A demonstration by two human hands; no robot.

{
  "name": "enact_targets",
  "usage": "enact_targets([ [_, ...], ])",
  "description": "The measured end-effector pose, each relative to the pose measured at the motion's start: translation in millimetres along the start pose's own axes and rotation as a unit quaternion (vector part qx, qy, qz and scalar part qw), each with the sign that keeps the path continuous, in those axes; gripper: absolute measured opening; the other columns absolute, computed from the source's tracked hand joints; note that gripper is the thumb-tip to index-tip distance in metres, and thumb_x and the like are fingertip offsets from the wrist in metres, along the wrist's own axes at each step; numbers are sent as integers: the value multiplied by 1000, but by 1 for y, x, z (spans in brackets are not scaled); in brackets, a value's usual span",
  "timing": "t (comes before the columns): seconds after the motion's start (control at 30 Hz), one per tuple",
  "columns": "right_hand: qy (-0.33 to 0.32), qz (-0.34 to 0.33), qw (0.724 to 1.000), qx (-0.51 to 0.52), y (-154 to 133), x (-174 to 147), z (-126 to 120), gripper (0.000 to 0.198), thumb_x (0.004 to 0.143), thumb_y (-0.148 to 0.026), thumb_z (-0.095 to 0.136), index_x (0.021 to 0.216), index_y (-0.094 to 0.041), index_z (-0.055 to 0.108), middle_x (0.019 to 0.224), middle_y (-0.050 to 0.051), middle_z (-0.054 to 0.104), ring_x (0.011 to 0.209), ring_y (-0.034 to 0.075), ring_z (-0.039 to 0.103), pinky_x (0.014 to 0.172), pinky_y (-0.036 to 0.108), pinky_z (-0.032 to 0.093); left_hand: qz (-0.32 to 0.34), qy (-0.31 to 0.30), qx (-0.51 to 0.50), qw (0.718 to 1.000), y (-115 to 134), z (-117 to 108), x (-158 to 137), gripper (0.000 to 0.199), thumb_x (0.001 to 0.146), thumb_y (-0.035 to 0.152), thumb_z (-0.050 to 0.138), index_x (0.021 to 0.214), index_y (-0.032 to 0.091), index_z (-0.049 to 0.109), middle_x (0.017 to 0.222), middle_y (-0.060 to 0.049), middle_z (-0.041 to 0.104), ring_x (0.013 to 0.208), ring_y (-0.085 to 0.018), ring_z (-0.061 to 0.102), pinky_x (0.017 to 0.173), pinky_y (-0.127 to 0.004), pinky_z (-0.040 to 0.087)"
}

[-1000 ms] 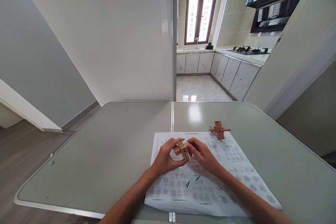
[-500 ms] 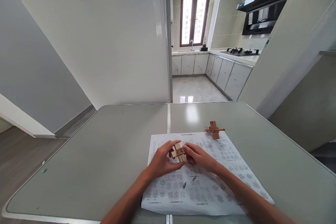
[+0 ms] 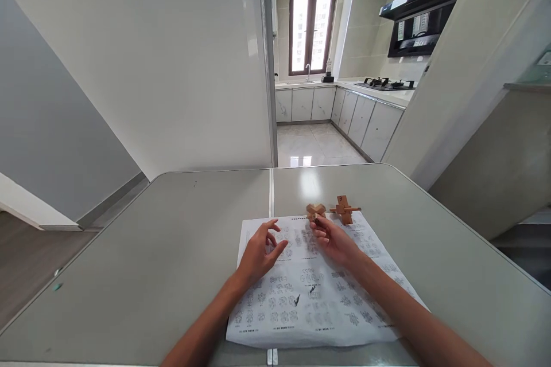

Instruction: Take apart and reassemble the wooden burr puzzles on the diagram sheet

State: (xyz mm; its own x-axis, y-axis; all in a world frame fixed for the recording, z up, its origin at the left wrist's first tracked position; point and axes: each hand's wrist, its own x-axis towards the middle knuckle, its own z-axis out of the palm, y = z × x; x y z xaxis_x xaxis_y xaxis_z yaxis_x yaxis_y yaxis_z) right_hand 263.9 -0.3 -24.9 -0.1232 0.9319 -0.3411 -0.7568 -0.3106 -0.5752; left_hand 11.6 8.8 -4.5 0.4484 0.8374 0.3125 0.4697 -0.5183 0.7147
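My right hand [image 3: 331, 241] reaches to the far edge of the printed sheet, its fingers closed on a light wooden interlocking puzzle [image 3: 316, 209]. The fingers partly cover that puzzle, and I cannot tell whether it rests on the table. Just right of it stands a darker, reddish-brown wooden puzzle [image 3: 344, 209] with crossed pieces and a number on its top. My left hand [image 3: 261, 249] hovers over the left part of the instruction sheet [image 3: 318, 318], fingers curved and apart, with nothing in it. Rows of small diagrams and two dark tick marks show on the paper.
The grey table [image 3: 172, 258] has a metal seam [image 3: 271, 195] down its middle. A small green bit [image 3: 57, 287] lies near the left edge. A white wall [image 3: 193, 69] stands behind the table, beside a doorway to a kitchen with cabinets [image 3: 302, 104] and a stove [image 3: 385, 85].
The light wooden puzzle has moved from between both hands to the sheet's far edge, carried by my right hand. My left hand has let go of it and opened. The view has shifted slightly.
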Motion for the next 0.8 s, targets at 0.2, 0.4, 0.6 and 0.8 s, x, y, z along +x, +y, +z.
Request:
enact_targets([
  [0.2, 32, -19, 998, 53, 3, 4, -3, 14, 98, -31, 67, 92, -21, 61, 72, -2, 59, 44, 5, 44, 33, 11, 41, 14, -24, 40, 999, 3, 2, -3, 39, 100, 41, 57, 136, 29, 49, 118, -4, 65, 77, -14, 65, 75, -32, 56],
  [0.4, -62, 12, 983, -175, 18, -9, 12, 34, 85, -45, 81, 95, -17, 64, 78, -1, 63, 47, 5, 47, 38, 15, 43, 53, -45, 78, 995, 5, 2, -4, 37, 99, 31, 55, 135, 27, 49, 109, -2, 68, 75, -14, 62, 77, -31, 54],
  [0.6, -145, -88, 891, -421, 30, -23, 26, 44, 88, -63, 68, 91, -19, 63, 72, -2, 62, 48, 10, 54, 44, 24, 42, 68, -76, 114, 988, 5, 2, -4, 26, 101, 29, 53, 126, 25, 58, 96, 0, 71, 70, -14, 60, 78, -32, 51],
  [0.8, -160, -77, 883, -434, 24, -27, 30, 47, 87, -66, 67, 88, -19, 63, 72, -2, 61, 51, 11, 53, 48, 25, 42, 91, -66, 139, 984, 7, 3, -3, 18, 101, 28, 52, 110, 23, 67, 82, 0, 69, 72, -16, 63, 75, -31, 49],
])
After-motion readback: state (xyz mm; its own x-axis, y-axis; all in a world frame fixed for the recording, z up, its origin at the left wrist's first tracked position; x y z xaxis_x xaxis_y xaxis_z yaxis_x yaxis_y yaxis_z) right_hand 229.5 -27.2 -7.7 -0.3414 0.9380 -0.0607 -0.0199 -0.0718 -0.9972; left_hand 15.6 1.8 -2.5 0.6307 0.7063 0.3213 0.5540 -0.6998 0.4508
